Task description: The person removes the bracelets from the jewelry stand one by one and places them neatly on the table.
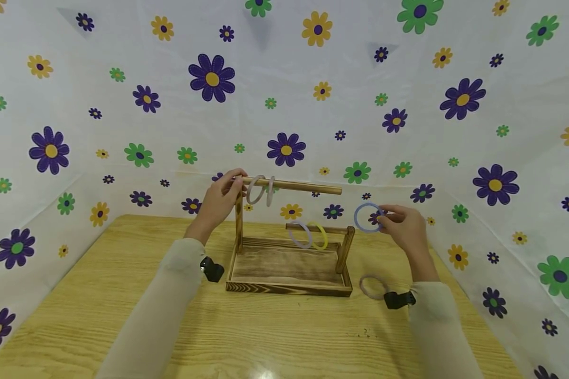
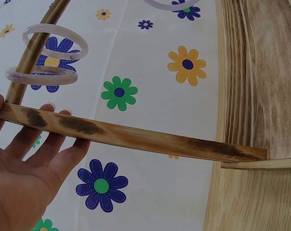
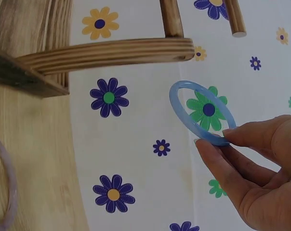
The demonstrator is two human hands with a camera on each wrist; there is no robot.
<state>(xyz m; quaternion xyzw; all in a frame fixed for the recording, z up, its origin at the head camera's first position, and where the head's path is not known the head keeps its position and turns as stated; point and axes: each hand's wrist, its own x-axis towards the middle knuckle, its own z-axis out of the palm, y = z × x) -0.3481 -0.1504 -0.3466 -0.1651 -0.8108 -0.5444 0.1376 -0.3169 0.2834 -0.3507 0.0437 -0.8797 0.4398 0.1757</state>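
Note:
My left hand (image 1: 220, 202) grips the top of the left post (image 2: 136, 137) of a wooden bangle stand (image 1: 289, 289), its fingers behind the post. Two pale translucent bangles (image 2: 42, 79) hang on the upper bar (image 1: 308, 187), close to that hand. On the lower bar (image 1: 336, 229) hang a lilac bangle and a yellow bangle (image 1: 326, 239). To the right of the stand, my right hand (image 1: 405, 231) pinches a blue bangle (image 3: 180, 111) by its edge between thumb and fingers. The bangle is up in the air, beside the top of the short right post (image 1: 345, 250).
A brownish-mauve bangle (image 1: 361, 285) lies on the wood-grain table (image 1: 265, 331), right of the stand's tray and below my right hand. White cloth with printed flowers (image 1: 284, 121) walls the table at the back and both sides. The upper bar's free end points right.

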